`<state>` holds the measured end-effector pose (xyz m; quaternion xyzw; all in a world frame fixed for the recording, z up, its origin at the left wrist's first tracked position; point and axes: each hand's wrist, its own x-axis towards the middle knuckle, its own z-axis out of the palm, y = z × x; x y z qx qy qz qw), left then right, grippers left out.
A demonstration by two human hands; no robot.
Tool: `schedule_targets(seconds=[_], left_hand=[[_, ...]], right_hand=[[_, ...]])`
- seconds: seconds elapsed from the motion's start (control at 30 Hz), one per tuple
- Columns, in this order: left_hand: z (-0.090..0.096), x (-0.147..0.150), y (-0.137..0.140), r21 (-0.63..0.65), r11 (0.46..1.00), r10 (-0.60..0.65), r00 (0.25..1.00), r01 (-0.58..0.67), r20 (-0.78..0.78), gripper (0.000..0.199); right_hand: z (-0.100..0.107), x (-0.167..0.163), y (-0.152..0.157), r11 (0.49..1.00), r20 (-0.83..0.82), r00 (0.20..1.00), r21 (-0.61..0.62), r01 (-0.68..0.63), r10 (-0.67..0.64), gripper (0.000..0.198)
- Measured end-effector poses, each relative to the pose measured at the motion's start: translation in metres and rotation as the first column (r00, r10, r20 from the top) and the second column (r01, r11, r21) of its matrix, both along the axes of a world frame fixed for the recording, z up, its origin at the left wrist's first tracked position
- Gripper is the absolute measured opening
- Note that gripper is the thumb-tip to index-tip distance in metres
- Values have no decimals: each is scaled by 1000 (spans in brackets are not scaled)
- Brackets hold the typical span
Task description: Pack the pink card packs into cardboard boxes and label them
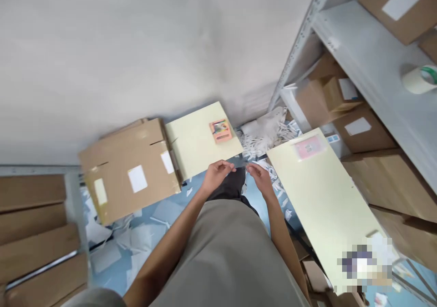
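Observation:
In front of my waist, my left hand (218,174) is closed in a pinch, thumb against fingers. Facing it a short way off, my right hand (261,177) is pinched in the same way. Something thin and see-through seems to stretch between the fingertips, like clear plastic film; its shape is too faint to make out. Just beyond my left hand, an orange-pink box (221,131) with a picture on it lies on a pale yellow tabletop (194,138). A pink flat packet (310,147) in clear wrapping rests on the second pale yellow table (314,193), right of my right hand.
A large cardboard box (119,175) stands at left beside the tabletop. Metal shelves (372,47) with cartons and a tape roll (419,79) line the right; stacked cartons (37,229) fill the left. Paper scraps (262,134) litter the blue floor.

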<state>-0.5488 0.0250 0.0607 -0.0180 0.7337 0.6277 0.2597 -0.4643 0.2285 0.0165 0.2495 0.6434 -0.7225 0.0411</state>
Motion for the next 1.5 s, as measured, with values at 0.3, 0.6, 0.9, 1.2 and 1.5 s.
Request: schedule_targets(seconds=[0.3, 0.6, 0.9, 1.2, 1.5], left_hand=[[-6, 44, -138, -31, 984, 175, 984, -176, -34, 61], [-23, 46, -274, 55, 980, 194, 980, -192, -36, 42], [-83, 65, -462, -513, 834, 93, 968, -204, -233, 41], [-96, 87, -499, -679, 733, -296, 915, 35, -273, 87], [13, 39, -538, -480, 841, -153, 741, -250, -654, 39]], right_hand=[[9, 0, -114, 964, -13, 964, -5, -267, 267, 50], [-42, -17, -269, 936, 248, 903, -97, -338, 352, 39], [-92, -11, -387, 992, 414, 902, -28, -122, 123, 32], [-64, -11, -417, 995, 309, 951, -93, 44, -13, 36], [-11, -37, -397, 995, 102, 995, -100, 19, -9, 71]])
